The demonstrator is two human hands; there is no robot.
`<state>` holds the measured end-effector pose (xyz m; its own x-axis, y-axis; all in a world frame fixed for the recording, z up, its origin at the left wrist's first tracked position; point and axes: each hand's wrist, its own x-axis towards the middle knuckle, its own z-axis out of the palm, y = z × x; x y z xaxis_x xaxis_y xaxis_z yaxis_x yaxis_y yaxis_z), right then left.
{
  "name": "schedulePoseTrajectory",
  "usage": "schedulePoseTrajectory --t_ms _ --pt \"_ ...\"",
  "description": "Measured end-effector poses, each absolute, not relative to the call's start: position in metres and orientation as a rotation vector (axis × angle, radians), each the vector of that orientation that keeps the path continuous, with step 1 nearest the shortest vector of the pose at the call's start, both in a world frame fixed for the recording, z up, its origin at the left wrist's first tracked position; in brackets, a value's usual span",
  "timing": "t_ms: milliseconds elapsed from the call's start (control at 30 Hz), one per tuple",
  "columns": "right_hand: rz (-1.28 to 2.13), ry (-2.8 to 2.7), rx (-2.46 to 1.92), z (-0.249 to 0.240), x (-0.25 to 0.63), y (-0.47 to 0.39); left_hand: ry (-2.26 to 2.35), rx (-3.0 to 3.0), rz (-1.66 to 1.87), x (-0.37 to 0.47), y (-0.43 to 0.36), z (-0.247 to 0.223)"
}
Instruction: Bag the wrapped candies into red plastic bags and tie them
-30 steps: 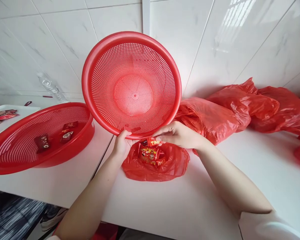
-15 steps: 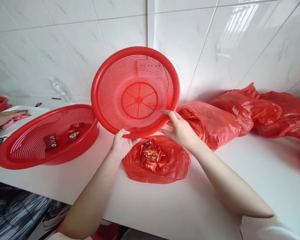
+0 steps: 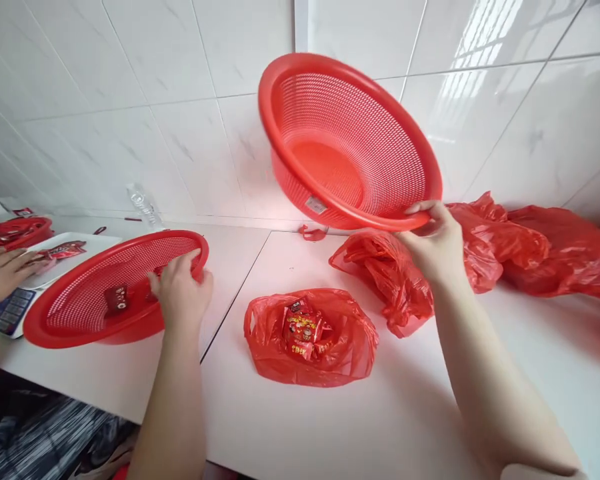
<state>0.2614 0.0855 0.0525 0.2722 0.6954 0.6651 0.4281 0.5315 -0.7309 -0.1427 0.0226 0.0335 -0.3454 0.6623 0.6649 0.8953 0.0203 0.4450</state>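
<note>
My right hand [image 3: 433,240] holds a red plastic colander basket [image 3: 350,193] by its lower right rim, tilted in the air near the wall. No contents show inside it. My left hand [image 3: 183,287] is curled over the right rim of a second red basket [image 3: 70,333], fingers inside; its fingertips are partly hidden. Dark red snack packets [image 3: 116,300] lie in that basket. Between my arms, an open red plastic bag [image 3: 265,363] with red snack packets [image 3: 303,330] in it rests on the white table.
Filled-looking red bags [image 3: 570,247] line the right side by the tiled wall. At left, a co-worker's hand [image 3: 3,273] is beside a white scale [image 3: 97,247] bearing a red packet [image 3: 65,250]. A clear plastic bottle [image 3: 145,207] lies near the wall.
The raised basket has moved right and up, now held by my right hand alone. My left hand has let go of it and moved left onto the other basket.
</note>
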Motion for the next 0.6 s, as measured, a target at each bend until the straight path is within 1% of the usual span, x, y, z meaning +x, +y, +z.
schedulePoseTrajectory --t_ms 33,133,167,233,267,333,400,533,600 --pt "0.209 -1.325 -1.086 0.054 0.268 0.086 -2.086 -1.516 -1.169 -0.155 0.026 0.029" --pt "0.144 -1.268 -1.115 0.059 0.285 0.084 -2.227 -1.401 -1.132 -0.189 0.038 0.011" --pt "0.135 -1.258 -1.124 0.061 0.289 0.082 -2.339 -1.372 -0.991 -0.196 0.041 0.007" --pt "0.134 -1.241 -1.127 0.064 0.294 0.078 -2.398 -1.424 -0.718 -0.202 0.045 0.002" --pt "0.139 -1.233 -1.123 0.065 0.296 0.075 -2.376 -1.48 -0.595 -0.201 0.045 0.001" --pt "0.155 -1.21 -1.104 0.068 0.298 0.071 -2.258 -1.62 -0.468 -0.188 0.044 0.003" --pt "0.186 -1.191 -1.086 0.071 0.298 0.069 -2.118 -1.743 -0.453 -0.168 0.043 0.004" --pt "0.203 -1.177 -1.087 0.073 0.3 0.07 -1.774 -1.984 -0.59 -0.129 0.047 -0.002" --pt "0.197 -1.167 -1.077 0.072 0.298 0.072 -1.659 -2.095 -0.602 -0.117 0.053 -0.007"
